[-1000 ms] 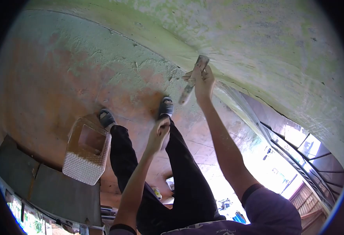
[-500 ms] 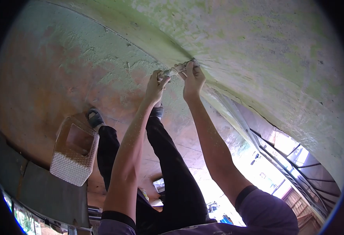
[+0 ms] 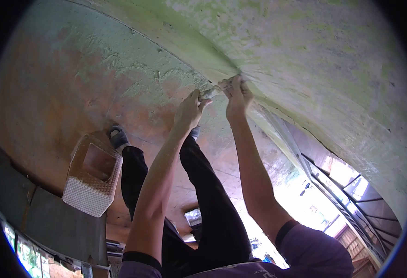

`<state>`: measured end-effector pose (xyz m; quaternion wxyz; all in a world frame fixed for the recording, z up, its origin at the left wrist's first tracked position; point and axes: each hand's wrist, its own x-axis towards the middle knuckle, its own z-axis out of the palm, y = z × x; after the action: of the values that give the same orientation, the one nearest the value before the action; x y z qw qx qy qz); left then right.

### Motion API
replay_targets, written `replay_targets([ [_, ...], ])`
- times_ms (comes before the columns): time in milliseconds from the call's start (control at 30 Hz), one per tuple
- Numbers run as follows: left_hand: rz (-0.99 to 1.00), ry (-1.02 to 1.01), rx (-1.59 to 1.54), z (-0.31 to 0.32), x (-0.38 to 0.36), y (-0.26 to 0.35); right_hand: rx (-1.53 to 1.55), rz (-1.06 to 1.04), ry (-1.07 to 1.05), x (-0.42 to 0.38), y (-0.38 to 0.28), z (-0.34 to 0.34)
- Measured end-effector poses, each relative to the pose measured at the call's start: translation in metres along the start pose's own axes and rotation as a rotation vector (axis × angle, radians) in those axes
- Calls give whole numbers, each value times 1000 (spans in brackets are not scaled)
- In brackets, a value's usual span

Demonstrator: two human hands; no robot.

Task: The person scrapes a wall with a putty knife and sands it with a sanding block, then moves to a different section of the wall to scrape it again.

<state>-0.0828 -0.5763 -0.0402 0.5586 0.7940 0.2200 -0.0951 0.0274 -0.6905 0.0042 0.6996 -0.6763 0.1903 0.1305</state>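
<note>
A pale, dust-covered tool point(image 3: 209, 93) reaches from one hand toward the other, close to the corner where the green wall point(image 3: 287, 55) meets the floor. My left hand point(image 3: 192, 109) is closed round its near end, with the thumb on top. My right hand point(image 3: 237, 95) is raised beside the wall's lower edge, fingers bent at the tool's far end. The fingers hide most of that end, and what sort of tool it is cannot be made out.
A woven plastic stool or basket point(image 3: 88, 196) with an opening stands on the stained floor point(image 3: 64, 92) at the left. Grey panels point(image 3: 66, 227) lie behind it. My sandalled foot point(image 3: 117, 137) is beside it. A metal-framed opening point(image 3: 347, 204) is at the lower right.
Both hands, with the tool, have shifted slightly right and down in the view. The stool and foot have also shifted right, as the camera has moved a little.
</note>
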Motion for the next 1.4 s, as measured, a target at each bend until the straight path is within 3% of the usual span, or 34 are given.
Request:
replay_targets([
  [100, 26, -32, 28, -15, -3, 11, -85, 50, 46, -2, -7, 1],
  [167, 38, -32, 38, -20, -4, 18, -48, -38, 36, -15, -29, 12],
  [600, 15, -37, 147, -20, -5, 19, -39, -24, 14, -1, -10, 7],
  [700, 43, -39, 151, -29, -9, 42, 3, -41, 46, -26, -51, 15],
  [800, 1, -60, 198, -9, -14, 15, -57, 4, 72, -3, -6, 0],
  [933, 42, -46, 132, -32, -14, 38, -60, -18, 38, -15, -32, 6],
  [1033, -11, -88, 191, -14, -15, 28, -99, -40, 54, -8, -18, -1],
  [1167, 6, -67, 147, -20, -7, 26, -79, 43, 96, -12, -26, 8],
  [1300, 4, -58, 213, -23, -15, 38, -102, -55, 26, -8, -17, -1],
  [1400, 18, -84, 196, -37, -17, 52, -52, -2, 102, -17, -32, 3],
])
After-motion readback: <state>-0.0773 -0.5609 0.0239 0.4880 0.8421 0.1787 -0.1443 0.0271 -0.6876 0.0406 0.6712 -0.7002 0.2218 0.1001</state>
